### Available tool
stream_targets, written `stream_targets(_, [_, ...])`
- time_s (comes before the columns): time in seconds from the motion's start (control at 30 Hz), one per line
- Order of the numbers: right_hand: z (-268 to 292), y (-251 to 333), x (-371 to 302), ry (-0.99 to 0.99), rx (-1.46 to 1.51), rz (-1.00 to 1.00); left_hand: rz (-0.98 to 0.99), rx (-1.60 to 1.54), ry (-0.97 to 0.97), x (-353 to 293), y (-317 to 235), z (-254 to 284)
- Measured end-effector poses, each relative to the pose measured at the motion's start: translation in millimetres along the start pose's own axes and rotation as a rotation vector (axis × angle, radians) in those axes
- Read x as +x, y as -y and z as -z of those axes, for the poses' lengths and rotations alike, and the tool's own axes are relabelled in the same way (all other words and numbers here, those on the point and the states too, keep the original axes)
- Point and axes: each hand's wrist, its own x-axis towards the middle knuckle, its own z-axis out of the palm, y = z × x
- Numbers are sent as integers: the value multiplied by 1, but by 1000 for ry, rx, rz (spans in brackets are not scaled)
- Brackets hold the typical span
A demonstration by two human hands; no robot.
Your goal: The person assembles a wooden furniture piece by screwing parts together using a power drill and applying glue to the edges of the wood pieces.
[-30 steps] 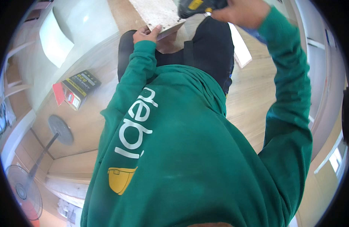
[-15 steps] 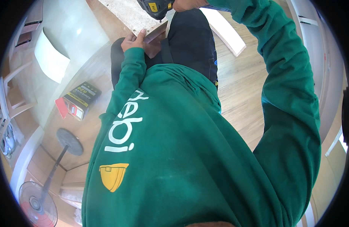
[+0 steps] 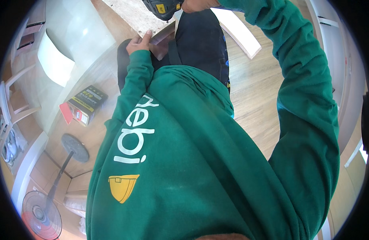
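Note:
At the top of the view my right hand (image 3: 198,5) is wrapped round a black and yellow cordless drill (image 3: 162,8), partly cut off by the frame. Below the drill lies a whitish, worn wooden board (image 3: 126,15) with small dark holes or screw heads near its edge. My left hand (image 3: 139,43) grips the near edge of this board, thumb on top. A brown, smooth side piece (image 3: 162,42) shows beneath the board, against my dark-trousered legs (image 3: 198,44). Whether the drill's tip touches the board cannot be made out.
A white strip of board (image 3: 240,34) lies on the wood floor beyond my right leg. To my left are a black and yellow tin (image 3: 88,102), a curved white sheet (image 3: 54,58), a standing fan (image 3: 42,214) with a round base, and a white chair (image 3: 14,98).
The drill has shifted slightly up and left, and its tip no longer shows clearly. More of the brown side piece is visible under the board. My left hand stays on the edge.

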Motion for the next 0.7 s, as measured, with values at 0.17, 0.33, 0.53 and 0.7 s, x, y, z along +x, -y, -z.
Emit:
stream_targets(0.17, [-19, 5, 4, -250, -83, -65, 5, 65, -10, 3, 5, 1])
stream_targets(0.33, [14, -1, -1, 110, 33, 38, 36, 138, -1, 2, 0, 1])
stream_targets(0.53, [9, -3, -1, 84, 59, 37, -8, 17, -6, -2, 3, -2])
stream_targets(0.7, [13, -2, 0, 153, 85, 61, 0, 133, -15, 7, 11, 2])
